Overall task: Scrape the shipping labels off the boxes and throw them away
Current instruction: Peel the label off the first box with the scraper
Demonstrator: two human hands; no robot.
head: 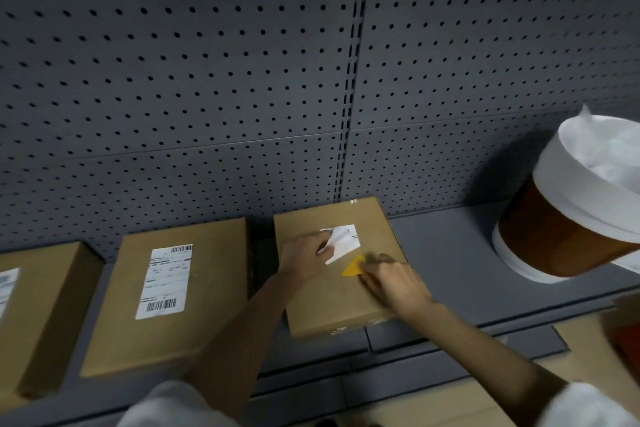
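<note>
While the left hand (pixel 304 258) pinches the half-peeled label (pixel 341 241) — lifted off its box (pixel 329 302) — the right hand (pixel 393 282) grips a yellow scraper (pixel 353 268).

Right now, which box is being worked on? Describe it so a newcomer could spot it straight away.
Find the grey shelf under the pegboard wall, where three brown boxes sit in a row. The worked box is the rightmost one, nearest the bin. Unlike the middle box with its flat label, its label is half peeled, pinched by the left hand, with a yellow scraper in the right hand.
</note>
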